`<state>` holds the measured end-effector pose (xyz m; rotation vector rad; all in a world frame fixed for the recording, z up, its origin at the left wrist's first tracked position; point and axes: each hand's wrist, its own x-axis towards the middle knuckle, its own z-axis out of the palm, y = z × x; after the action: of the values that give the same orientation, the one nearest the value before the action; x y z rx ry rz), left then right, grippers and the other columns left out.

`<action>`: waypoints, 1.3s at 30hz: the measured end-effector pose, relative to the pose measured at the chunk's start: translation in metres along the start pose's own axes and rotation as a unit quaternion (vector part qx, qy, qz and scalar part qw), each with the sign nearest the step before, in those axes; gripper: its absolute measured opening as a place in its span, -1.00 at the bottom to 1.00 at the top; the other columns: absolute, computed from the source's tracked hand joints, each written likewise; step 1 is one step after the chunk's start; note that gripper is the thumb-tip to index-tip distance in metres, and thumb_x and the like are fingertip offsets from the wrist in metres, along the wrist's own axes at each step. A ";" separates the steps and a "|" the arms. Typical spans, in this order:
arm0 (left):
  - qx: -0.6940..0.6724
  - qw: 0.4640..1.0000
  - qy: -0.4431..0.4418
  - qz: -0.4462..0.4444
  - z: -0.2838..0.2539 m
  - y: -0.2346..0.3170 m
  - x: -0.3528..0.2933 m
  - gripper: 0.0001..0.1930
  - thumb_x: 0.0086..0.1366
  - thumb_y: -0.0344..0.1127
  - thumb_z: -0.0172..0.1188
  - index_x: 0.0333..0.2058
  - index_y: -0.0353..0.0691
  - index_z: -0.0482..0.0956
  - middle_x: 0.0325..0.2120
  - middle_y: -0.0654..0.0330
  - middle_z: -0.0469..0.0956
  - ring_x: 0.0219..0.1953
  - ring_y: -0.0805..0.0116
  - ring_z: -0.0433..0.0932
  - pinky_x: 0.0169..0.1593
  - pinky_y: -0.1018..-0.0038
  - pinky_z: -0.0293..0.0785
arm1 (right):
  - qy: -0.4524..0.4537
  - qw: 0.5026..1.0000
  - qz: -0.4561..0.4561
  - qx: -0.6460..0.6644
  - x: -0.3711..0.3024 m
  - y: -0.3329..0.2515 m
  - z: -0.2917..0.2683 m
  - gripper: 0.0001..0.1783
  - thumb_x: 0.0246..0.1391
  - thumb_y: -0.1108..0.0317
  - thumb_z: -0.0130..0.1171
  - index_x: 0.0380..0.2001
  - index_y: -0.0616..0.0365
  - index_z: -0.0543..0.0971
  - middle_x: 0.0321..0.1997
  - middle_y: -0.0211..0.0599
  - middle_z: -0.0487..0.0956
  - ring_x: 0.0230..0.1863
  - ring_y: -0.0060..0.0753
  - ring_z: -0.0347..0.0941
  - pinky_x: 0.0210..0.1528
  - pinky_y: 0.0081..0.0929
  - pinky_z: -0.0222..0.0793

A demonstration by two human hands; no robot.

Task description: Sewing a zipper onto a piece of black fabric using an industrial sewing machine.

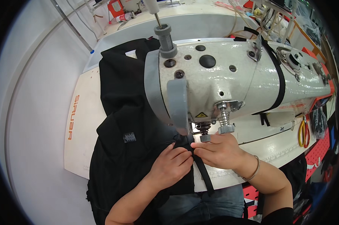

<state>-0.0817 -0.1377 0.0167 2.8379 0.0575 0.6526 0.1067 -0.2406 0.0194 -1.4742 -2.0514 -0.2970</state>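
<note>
A white sewing machine [229, 82] spans the middle of the view, with a large piece of black fabric [120, 93] under its head and spilling down at the left. My left hand [171, 167] presses on this fabric just in front of the needle area, fingers bent and close together. Beside it my right hand [222, 152] pinches a narrow black strip [204, 174] near its upper part. The strip's lower end hangs past the table's front edge. My hands and the machine head hide the needle and the exact stitching spot. A small grey patch [129, 137] sits on the fabric.
Scissors [304, 132] with yellow and red handles hang at the right by the white table [81, 116]. A tension spring and knob [226, 125] stick out above my right hand. A white wall [38, 123] bounds the left. At the back lies a bottle [123, 18].
</note>
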 end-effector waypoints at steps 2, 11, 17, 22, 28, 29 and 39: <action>0.005 1.000 0.003 -0.007 0.001 0.001 0.000 -0.79 -0.10 -0.38 0.33 -0.39 -0.15 0.62 -0.27 0.32 0.53 -0.12 0.35 0.50 0.03 0.22 0.42 | 0.001 1.000 0.000 -0.001 0.000 0.000 0.001 -0.85 -0.29 0.34 0.28 -0.53 -0.03 0.54 -0.26 -0.67 0.62 -0.28 -0.62 0.46 -0.42 -0.60 0.34; 0.005 1.000 0.007 0.001 -0.002 0.001 0.002 -0.83 -0.02 -0.38 0.26 -0.38 -0.19 0.55 -0.32 0.28 0.49 -0.16 0.37 0.49 0.02 0.22 0.43 | -0.018 1.000 -0.011 -0.016 0.002 -0.002 0.000 -0.83 -0.29 0.33 0.22 -0.49 -0.03 0.53 -0.29 -0.67 0.58 -0.26 -0.63 0.41 -0.38 -0.61 0.32; 0.040 0.998 -0.014 -0.051 -0.021 -0.002 0.012 -0.73 -0.06 -0.25 0.34 -0.32 -0.12 0.59 -0.24 0.35 0.55 -0.10 0.35 0.48 0.02 0.20 0.34 | -0.051 0.999 0.002 -0.007 0.003 -0.002 -0.002 -0.79 -0.27 0.34 0.24 -0.42 -0.08 0.54 -0.25 -0.71 0.56 -0.34 -0.58 0.41 -0.43 -0.59 0.35; 0.164 0.985 -0.044 -0.036 -0.031 -0.030 0.014 -0.72 -0.08 -0.20 0.33 -0.35 -0.06 0.53 -0.32 0.42 0.48 -0.16 0.38 0.42 -0.13 0.21 0.30 | -0.069 0.998 -0.002 -0.012 0.000 -0.001 0.000 -0.75 -0.26 0.34 0.27 -0.38 -0.14 0.56 -0.15 -0.77 0.58 -0.41 -0.54 0.44 -0.52 -0.56 0.39; 0.147 0.989 -0.014 0.006 -0.024 -0.037 0.023 -0.74 -0.06 -0.32 0.30 -0.31 -0.04 0.57 -0.33 0.41 0.48 -0.17 0.38 0.42 -0.11 0.35 0.30 | -0.073 0.997 -0.004 -0.026 0.003 -0.003 -0.002 -0.78 -0.22 0.32 0.24 -0.38 -0.17 0.57 -0.15 -0.79 0.58 -0.41 -0.50 0.46 -0.51 -0.58 0.39; 0.096 0.995 -0.012 -0.004 -0.022 -0.038 0.024 -0.73 -0.06 -0.35 0.28 -0.29 -0.03 0.58 -0.34 0.41 0.48 -0.18 0.38 0.41 -0.10 0.40 0.29 | -0.078 0.997 -0.001 -0.030 0.002 -0.003 -0.003 -0.78 -0.21 0.31 0.24 -0.37 -0.18 0.57 -0.15 -0.79 0.58 -0.39 -0.50 0.46 -0.51 -0.58 0.38; 0.090 0.994 -0.053 -0.022 -0.022 -0.044 0.024 -0.73 -0.04 -0.33 0.29 -0.28 -0.02 0.59 -0.27 0.38 0.47 -0.21 0.37 0.40 -0.04 0.37 0.23 | -0.128 0.991 0.020 -0.028 0.001 -0.007 -0.004 -0.77 -0.16 0.31 0.23 -0.33 -0.20 0.56 -0.12 -0.78 0.57 -0.32 -0.46 0.45 -0.16 -0.41 0.34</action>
<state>-0.0690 -0.0884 0.0359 3.0296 0.1677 0.5096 0.1015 -0.2445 0.0239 -1.6583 -2.2240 -0.1572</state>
